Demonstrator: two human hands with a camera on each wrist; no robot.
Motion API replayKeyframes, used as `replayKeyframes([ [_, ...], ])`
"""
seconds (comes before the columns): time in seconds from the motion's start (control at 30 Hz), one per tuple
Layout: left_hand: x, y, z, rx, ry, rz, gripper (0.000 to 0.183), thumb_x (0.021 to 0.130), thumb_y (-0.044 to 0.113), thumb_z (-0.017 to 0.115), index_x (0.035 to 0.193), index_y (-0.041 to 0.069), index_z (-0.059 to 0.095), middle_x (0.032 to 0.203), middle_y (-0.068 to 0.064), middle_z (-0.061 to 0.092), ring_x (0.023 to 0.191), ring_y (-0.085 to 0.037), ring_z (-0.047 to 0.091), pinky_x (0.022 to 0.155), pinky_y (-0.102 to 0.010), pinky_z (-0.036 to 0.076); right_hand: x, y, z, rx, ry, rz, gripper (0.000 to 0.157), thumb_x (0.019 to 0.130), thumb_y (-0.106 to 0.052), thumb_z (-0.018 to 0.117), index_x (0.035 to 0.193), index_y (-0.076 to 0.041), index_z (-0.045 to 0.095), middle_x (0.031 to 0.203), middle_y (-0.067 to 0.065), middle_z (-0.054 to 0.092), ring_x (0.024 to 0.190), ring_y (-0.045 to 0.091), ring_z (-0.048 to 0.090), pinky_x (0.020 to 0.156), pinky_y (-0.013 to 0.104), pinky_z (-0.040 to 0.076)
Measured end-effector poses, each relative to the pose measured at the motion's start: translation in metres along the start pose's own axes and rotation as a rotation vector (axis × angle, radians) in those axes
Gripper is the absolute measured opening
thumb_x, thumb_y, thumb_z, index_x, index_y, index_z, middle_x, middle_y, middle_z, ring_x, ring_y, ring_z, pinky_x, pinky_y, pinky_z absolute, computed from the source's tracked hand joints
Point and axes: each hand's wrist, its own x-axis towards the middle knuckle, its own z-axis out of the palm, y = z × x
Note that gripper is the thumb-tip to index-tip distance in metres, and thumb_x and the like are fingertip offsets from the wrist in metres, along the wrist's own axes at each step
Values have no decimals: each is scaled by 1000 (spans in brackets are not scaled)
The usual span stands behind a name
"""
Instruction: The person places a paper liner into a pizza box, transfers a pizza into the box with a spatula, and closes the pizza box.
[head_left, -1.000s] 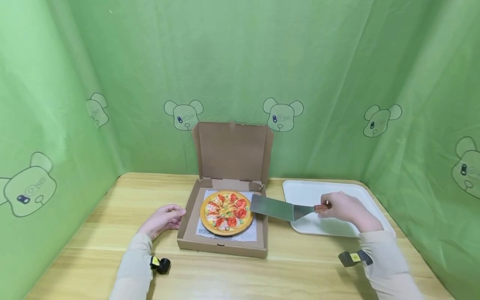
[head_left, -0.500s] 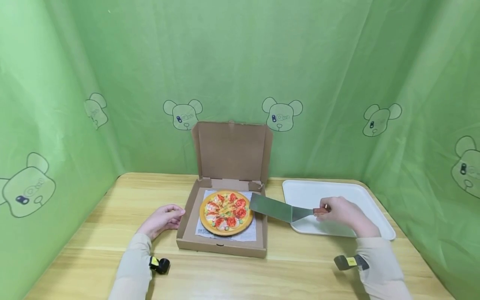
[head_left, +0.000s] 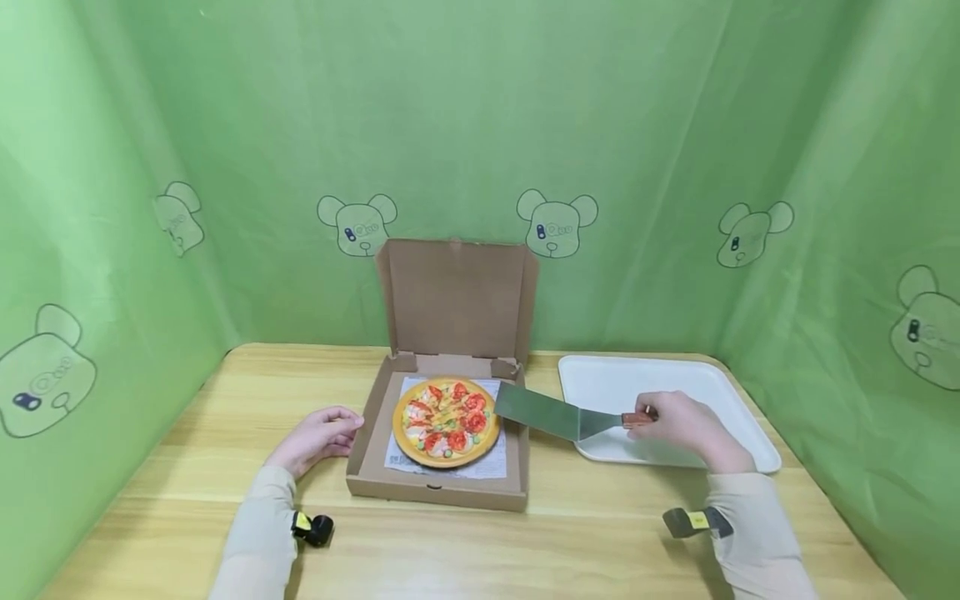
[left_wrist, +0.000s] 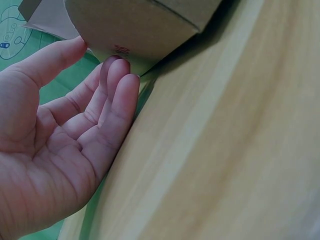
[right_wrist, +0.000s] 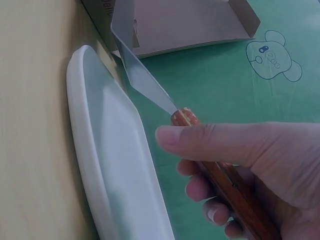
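- Pizza (head_left: pixel 446 423): on paper (head_left: pixel 486 470) inside the box (head_left: pixel 435 493).
- Left hand (head_left: pixel 318 437): loosely curved fingers touch the box's side, seemingly steadying it.
- Right hand (head_left: pixel 681 425): curled fingers and thumb grip the spatula (head_left: pixel 540 413), blade across the box wall, probably for reaching the pizza's edge.

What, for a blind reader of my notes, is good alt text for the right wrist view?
A person's right grip holds a spatula by its brown handle, blade pointing toward an open cardboard box. A white tray lies at picture left.
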Motion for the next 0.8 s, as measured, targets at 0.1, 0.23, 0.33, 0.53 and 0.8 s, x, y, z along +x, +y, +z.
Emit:
replayKeyframes([
  [0.1,0,-1,0,8,-5,-2,23,94,23,63,107,5,58,89,1,62,78,-12,61,76,-28,58,0,0,-1,-5,4,6,23,76,-34,80,76,-23,60,74,-6,62,66,12,51,54,31,40],
  [0.23,0,-3,-1,9,-6,-8,22,94,23,63,107,6,58,88,1,63,77,-12,61,75,-28,58,0,2,-1,-14,8,4,24,76,-35,80,75,-23,59,72,-6,60,65,12,50,53,30,38],
  [0.33,0,-3,-2,2,-10,-5,19,94,23,63,104,8,59,87,2,62,77,-11,61,74,-27,58,0,5,-3,-20,12,8,24,76,-35,79,75,-22,59,69,-6,58,64,12,49,53,29,37],
  [0.53,1,1,-3,5,-18,-5,17,94,23,63,102,9,59,85,3,61,75,-11,60,74,-27,57,-4,13,-9,-38,13,24,25,76,-36,79,76,-21,59,72,-6,61,65,12,50,53,30,38],
  [0.8,4,-1,-1,4,-7,-19,14,94,22,63,101,10,59,86,2,63,76,-11,61,74,-27,58,-10,38,-11,-33,34,60,26,75,-35,79,74,-20,59,72,-5,61,65,12,49,55,29,38],
])
